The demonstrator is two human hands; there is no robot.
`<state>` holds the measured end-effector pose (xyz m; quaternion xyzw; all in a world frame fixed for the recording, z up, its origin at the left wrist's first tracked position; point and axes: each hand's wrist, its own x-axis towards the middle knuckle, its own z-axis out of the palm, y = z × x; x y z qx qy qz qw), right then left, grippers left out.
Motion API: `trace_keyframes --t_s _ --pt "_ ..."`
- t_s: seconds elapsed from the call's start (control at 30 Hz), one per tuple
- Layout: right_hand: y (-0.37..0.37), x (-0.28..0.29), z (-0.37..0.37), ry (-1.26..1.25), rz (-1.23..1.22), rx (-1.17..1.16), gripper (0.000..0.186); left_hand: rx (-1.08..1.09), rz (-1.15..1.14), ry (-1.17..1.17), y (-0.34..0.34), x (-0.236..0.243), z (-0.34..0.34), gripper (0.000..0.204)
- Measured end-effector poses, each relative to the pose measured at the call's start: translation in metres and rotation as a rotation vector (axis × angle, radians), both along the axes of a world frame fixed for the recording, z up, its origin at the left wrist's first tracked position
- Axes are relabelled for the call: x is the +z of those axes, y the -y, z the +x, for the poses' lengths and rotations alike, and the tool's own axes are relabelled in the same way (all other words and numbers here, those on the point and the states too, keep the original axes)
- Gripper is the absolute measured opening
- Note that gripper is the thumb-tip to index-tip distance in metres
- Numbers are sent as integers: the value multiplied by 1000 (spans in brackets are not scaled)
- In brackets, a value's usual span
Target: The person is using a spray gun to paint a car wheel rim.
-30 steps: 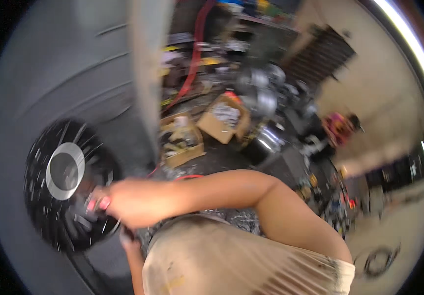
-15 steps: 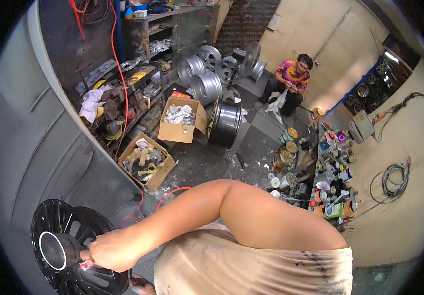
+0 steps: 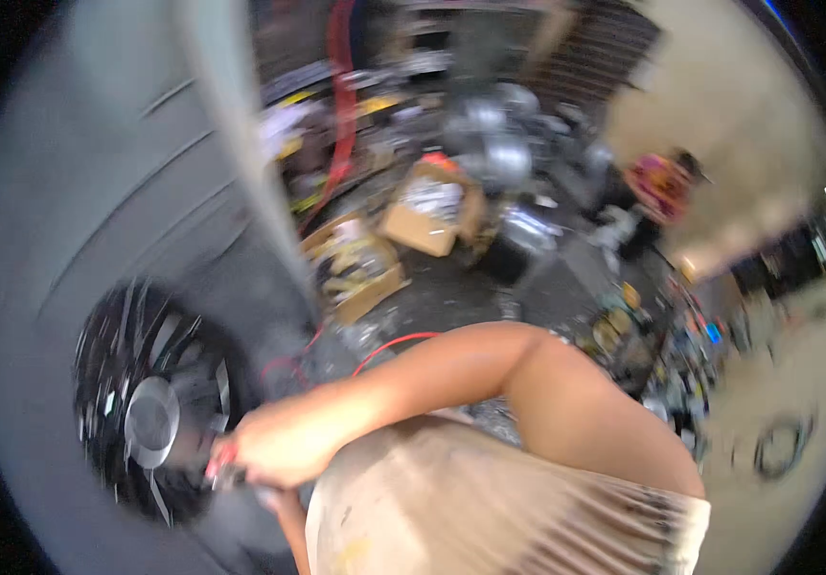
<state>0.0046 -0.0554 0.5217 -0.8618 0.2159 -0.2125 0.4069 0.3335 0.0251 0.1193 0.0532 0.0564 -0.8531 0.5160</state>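
My right hand (image 3: pixel 284 443), blurred by motion, reaches across to the left with its fingers wrapped round what looks like a spray gun (image 3: pixel 224 462) with red parts. Its round cup (image 3: pixel 151 422), with a grey top, is in front of a black spoked wheel rim (image 3: pixel 111 350). Whether the gun touches the rim I cannot tell. Below my right wrist, part of my left hand (image 3: pixel 274 498) shows at the end of its forearm; its fingers are hidden and smeared.
A curved grey panel (image 3: pixel 97 182) borders the left. Ahead are two cardboard boxes, one with scraps (image 3: pixel 370 307) and one with crumpled silvery material (image 3: pixel 423 228), and a black wheel rim (image 3: pixel 518 244). A person (image 3: pixel 657 187) crouches farther back. A red hose (image 3: pixel 399 340) crosses the floor; cans (image 3: pixel 614 326) stand right.
The view has swung left and blurred, so the room shifts right. My right hand and the spray gun have moved up in the picture. More of my left forearm shows.
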Motion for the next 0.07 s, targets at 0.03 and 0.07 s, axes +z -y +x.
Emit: trace_keyframes --t_s 0.03,0.07 --pt "-5 20 2 116 148 1 39 197 317 -88 -6 -7 -6 37" --pt "3 -41 18 456 98 -70 46 310 323 -42 -48 11 39 37"
